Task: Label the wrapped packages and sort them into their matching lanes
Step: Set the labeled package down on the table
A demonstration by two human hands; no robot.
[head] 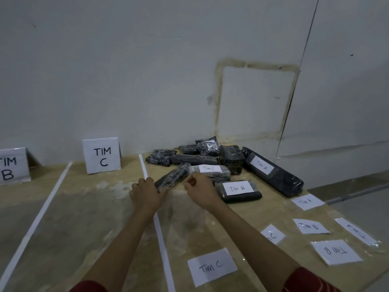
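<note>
Now the package [174,175], a long dark wrapped bundle with no label showing, lies tilted at mid-frame. It sits just right of the white tape line [145,169], with its far end against the pile [200,159] at the back of the tabletop [94,218].

The likeliest slip from here is a mix-up. The loose labels [312,226] at lower right read Tim A, B and C and lie close together, some upside down, so the wrong one could be picked. A label could also wrinkle or lift on the glossy wrap. Dragging the package free may disturb the bundles it touches, some of which are already labelled.

The left hand [147,192] grips the package's near end, fingers curled round it. The right hand [200,189] is just right of the package's middle with its fingers curled. Whether it pinches the wrap, a label or nothing cannot be told. The TIM C sign [102,155] stands in the lane to the left.
</note>
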